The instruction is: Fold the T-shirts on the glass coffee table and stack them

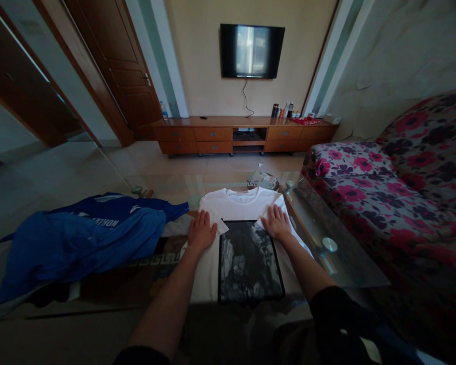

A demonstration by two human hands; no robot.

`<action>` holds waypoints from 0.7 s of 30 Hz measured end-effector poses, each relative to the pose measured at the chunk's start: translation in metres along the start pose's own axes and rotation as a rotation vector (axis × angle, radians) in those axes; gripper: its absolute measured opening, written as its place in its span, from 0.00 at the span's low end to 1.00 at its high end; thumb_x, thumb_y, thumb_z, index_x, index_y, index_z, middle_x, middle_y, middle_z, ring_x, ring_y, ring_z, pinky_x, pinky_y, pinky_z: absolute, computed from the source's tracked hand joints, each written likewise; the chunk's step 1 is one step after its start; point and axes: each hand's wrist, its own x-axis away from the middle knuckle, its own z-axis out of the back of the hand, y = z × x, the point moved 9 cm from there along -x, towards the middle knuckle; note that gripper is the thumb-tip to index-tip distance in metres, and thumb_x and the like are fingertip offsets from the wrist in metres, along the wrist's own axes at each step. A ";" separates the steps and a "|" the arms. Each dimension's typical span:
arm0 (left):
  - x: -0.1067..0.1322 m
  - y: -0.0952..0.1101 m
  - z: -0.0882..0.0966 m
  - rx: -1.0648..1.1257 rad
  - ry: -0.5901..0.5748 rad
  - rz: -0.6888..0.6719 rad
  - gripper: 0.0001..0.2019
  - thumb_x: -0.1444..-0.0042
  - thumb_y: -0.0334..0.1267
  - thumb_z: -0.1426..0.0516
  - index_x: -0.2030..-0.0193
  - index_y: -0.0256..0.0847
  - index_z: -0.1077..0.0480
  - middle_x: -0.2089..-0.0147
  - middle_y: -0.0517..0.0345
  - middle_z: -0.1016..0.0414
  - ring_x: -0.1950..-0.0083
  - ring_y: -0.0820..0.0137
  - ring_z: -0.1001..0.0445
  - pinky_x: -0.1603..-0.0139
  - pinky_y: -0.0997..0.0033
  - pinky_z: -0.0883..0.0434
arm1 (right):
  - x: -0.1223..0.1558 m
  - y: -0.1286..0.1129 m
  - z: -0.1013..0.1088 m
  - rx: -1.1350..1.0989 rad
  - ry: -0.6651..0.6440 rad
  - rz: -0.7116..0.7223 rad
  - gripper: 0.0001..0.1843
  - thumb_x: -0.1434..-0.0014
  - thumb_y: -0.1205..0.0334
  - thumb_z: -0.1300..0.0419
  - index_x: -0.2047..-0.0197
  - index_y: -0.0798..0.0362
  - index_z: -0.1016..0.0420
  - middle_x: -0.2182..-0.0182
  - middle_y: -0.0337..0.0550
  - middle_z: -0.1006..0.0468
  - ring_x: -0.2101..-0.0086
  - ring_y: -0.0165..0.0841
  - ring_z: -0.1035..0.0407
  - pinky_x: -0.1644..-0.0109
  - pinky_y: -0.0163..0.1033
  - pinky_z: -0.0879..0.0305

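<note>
A white T-shirt (243,203) with a dark square picture print lies face up on the glass table (359,266), its collar pointing away from me. Both sleeves are folded inward over the front. My left hand (202,231) rests flat on the shirt's left side by the folded sleeve, fingers stretched out. On the opposite side, my right hand (276,223) presses flat on the other sleeve, its fingers slightly spread. Neither hand grips the cloth. The shirt's lower end runs toward me into shadow.
Blue shirts (95,238) lie in a loose heap on the table's left. A flowered sofa (365,167) stands to the right. Behind the table are a long wooden cabinet (213,134) with bottles on top, and a wall television (252,50). A bin (263,180) sits beyond the table edge.
</note>
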 end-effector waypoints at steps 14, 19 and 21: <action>0.008 -0.103 0.054 0.261 -0.179 0.194 0.12 0.41 0.31 0.47 0.54 0.37 0.25 0.54 0.49 0.19 0.52 0.63 0.22 0.50 0.68 0.29 | 0.014 -0.043 0.024 -0.019 0.039 0.073 0.41 0.28 0.41 0.67 0.22 0.59 0.54 0.23 0.52 0.64 0.26 0.42 0.67 0.25 0.52 0.69; 0.059 -0.097 0.055 0.243 -0.354 0.097 0.19 0.53 0.37 0.34 0.53 0.38 0.26 0.62 0.56 0.20 0.62 0.65 0.23 0.63 0.72 0.31 | 0.036 -0.087 0.028 -0.029 -0.060 0.167 0.40 0.27 0.40 0.64 0.22 0.56 0.57 0.23 0.52 0.64 0.26 0.43 0.68 0.25 0.54 0.71; 0.075 -0.087 0.059 0.186 -0.335 0.041 0.17 0.50 0.37 0.36 0.53 0.39 0.27 0.60 0.54 0.20 0.59 0.65 0.23 0.60 0.73 0.32 | 0.049 -0.098 0.032 -0.047 -0.082 0.192 0.41 0.28 0.39 0.62 0.22 0.56 0.56 0.23 0.52 0.64 0.26 0.43 0.68 0.25 0.55 0.70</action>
